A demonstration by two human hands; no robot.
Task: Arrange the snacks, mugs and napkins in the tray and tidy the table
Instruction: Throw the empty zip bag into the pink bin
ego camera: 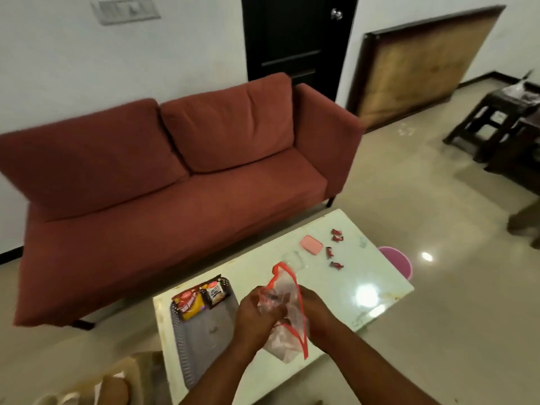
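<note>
Snacks (200, 301) are sitting at the tray's (204, 343) far end; over the table (371, 276), left hand (254, 314) and right hand (315, 312) are both gripping a clear bag (287, 287), probably crumpling it to clear clutter; candies (336, 249) are lying loose beyond.

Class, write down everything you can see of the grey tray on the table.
The tray is grey and rectangular, plastic by its look, with rows of holes in its raised rim. It lies flat on the left end of the white table. A red and yellow packet and a pale packet lie at its far end; the rest of its floor is bare.
</note>
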